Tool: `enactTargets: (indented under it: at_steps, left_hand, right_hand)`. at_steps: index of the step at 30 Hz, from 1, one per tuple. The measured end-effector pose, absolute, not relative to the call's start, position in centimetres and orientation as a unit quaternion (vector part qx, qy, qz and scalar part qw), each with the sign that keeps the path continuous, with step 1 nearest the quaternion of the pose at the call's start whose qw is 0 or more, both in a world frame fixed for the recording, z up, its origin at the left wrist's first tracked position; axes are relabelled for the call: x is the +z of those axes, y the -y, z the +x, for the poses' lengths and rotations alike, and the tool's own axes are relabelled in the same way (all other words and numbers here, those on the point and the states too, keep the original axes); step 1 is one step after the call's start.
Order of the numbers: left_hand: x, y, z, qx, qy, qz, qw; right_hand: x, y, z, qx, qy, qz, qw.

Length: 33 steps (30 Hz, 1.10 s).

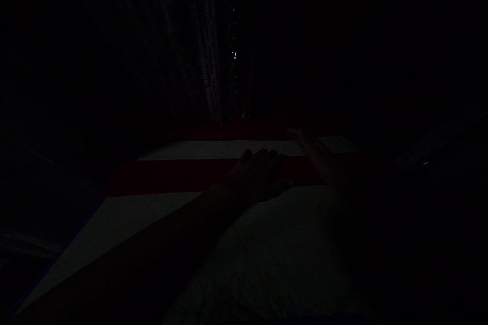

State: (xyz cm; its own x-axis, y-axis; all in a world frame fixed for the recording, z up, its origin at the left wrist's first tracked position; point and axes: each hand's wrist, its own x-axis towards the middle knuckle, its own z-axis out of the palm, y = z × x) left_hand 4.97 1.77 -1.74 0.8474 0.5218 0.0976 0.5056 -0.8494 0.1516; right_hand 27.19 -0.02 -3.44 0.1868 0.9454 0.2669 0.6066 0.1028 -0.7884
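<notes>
In very dim light, a pale sheet with wide red stripes (pixel 152 204) lies spread before me; its material is hard to make out. My left hand (pixel 259 175) reaches across a red stripe, palm down, its fingers apart and the thumb out to the side. It appears to rest on the sheet and holds nothing that I can see. Farther out and to the right, my right hand (pixel 307 146) lies over the pale band near the far stripe. Its fingers look stretched out, though darkness hides much of it and the forearm.
A thin blue edge (pixel 82 226) borders the sheet on the left. Beyond its far side rises a dark, rough, ribbed surface (pixel 209 61), with small bright specks of light (pixel 235 55) beside it. The right side is almost black.
</notes>
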Motion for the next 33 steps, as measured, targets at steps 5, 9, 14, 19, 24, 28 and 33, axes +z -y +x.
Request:
enactTargets:
  at_steps: [5, 9, 14, 19, 24, 28, 33]
  left_hand:
    - [-1.7, -1.7, 5.0, 0.073, -0.264, 0.961, 0.048]
    - [-1.6, -1.6, 5.0, 0.075, -0.255, 0.964, 0.023]
    - [-1.5, -1.6, 4.9, 0.066, -0.26, 0.961, 0.06]
    - [-1.3, -1.4, 5.0, 0.062, -0.27, 0.959, 0.059]
    - [-1.0, -1.1, 5.1, 0.047, -0.265, 0.963, 0.029]
    - [-1.0, -1.1, 5.2, 0.055, -0.273, 0.96, 0.027]
    - [-1.0, -1.3, 5.2, 0.06, -0.265, 0.962, 0.03]
  right_hand:
    - [-2.0, 0.9, 24.5, 0.209, 0.598, -0.635, 0.442]
    - [-1.7, 1.9, 21.3, 0.256, 0.655, -0.59, 0.397]
    - [-2.9, 1.0, 24.8, 0.224, 0.616, -0.637, 0.404]
    - [-2.8, 1.2, 25.3, 0.195, 0.614, -0.646, 0.41]
    - [-2.3, 2.5, 21.3, 0.221, 0.702, -0.564, 0.374]
    - [-2.5, 2.2, 22.2, 0.232, 0.675, -0.599, 0.363]
    - [-2.3, 1.9, 23.9, 0.218, 0.643, -0.641, 0.359]
